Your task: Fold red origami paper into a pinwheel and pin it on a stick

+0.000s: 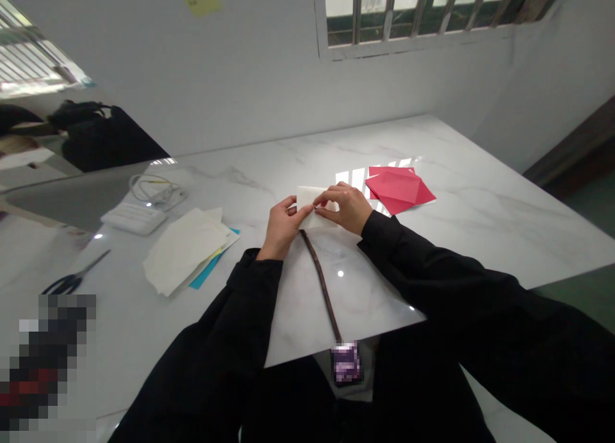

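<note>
Nearest to the person, a dark strap (321,283) is lying on the white marble table (480,238), running from the near edge toward the hands. Just beyond its far end, both hands are working on a small white paper (312,207) in the middle of the table. The left hand (283,225) is pinching the left side of the paper between thumb and fingers, and the right hand (346,206) is closing narrow on the upper right part, fingertips pressing down on it. The paper is looking already folded, so I judge a crease is being made; to do it well, the edges should be meeting exactly before the fingers are pressing, and the left hand should be keeping the sheet from sliding on the smooth table. To the left, a stack of white sheets (185,249) is lying over a blue sheet (207,270), and scissors (72,278) are resting further left, well apart from the hands. To the right and a little farther, folded red paper (398,190) is lying near the right hand but not touching it. Farther left, a white cable (156,190) is coiling beside a white flat box (133,217). Open room is staying around the hands and on the far right side of the table.
</note>
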A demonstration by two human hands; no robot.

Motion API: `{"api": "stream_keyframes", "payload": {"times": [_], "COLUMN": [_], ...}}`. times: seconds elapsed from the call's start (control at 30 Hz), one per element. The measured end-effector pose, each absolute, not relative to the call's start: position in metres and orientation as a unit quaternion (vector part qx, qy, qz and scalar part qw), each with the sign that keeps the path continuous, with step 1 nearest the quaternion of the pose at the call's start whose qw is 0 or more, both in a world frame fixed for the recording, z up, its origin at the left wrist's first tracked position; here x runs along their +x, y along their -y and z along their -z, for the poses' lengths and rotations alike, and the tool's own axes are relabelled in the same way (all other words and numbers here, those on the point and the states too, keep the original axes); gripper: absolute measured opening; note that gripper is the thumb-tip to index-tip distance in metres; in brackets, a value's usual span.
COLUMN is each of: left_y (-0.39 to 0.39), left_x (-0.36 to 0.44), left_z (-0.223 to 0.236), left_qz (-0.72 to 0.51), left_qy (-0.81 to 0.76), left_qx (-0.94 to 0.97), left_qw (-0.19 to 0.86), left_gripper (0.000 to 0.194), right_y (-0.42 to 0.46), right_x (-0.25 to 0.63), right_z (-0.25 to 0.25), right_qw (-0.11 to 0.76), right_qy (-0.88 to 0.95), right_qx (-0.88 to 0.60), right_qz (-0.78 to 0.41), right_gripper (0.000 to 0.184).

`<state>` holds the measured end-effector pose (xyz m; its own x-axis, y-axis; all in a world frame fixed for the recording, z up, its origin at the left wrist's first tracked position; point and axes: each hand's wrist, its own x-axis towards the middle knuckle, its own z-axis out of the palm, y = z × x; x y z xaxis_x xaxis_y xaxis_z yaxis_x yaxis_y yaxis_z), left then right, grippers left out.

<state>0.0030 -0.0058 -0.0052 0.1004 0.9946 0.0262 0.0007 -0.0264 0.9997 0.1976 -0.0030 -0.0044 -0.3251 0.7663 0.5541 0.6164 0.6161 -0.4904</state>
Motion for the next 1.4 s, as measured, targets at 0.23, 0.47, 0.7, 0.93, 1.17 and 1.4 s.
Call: {"api": "stream_keyframes", "payload": {"times": [0.23, 0.47, 0.7, 0.93, 1.17, 1.4], "left_y": [0.007, 0.007, 0.008, 0.011, 0.009, 0.008], "left_x": [0.005, 0.005, 0.005, 0.004, 0.004, 0.003], "left_z": [0.003, 0.003, 0.0, -0.009, -0.006, -0.005], "left_qz": [-0.481, -0.478, -0.471, -0.447, -0.446, -0.448], "left_qy": [-0.462, -0.47, -0.47, -0.464, -0.475, -0.475], "left_qx": [0.545, 0.544, 0.514, 0.509, 0.516, 0.52], "left_qw": [0.508, 0.505, 0.542, 0.571, 0.555, 0.551], "left_gripper": [0.05, 0.048, 0.048, 0.05, 0.045, 0.049], "right_y": [0.0, 0.0, -0.002, -0.002, -0.002, -0.001], "right_x": [0.201, 0.201, 0.202, 0.203, 0.203, 0.205], "right_z": [0.002, -0.002, -0.002, -0.004, -0.004, -0.004], "right_qw": [0.366, 0.351, 0.341, 0.366, 0.384, 0.401], "right_qy": [0.825, 0.836, 0.843, 0.833, 0.832, 0.822], "right_qx": [-0.424, -0.413, -0.404, -0.401, -0.382, -0.38], "right_qz": [-0.071, -0.082, -0.097, -0.108, -0.12, -0.141], "right_gripper": [0.006, 0.005, 0.008, 0.008, 0.008, 0.009]}}
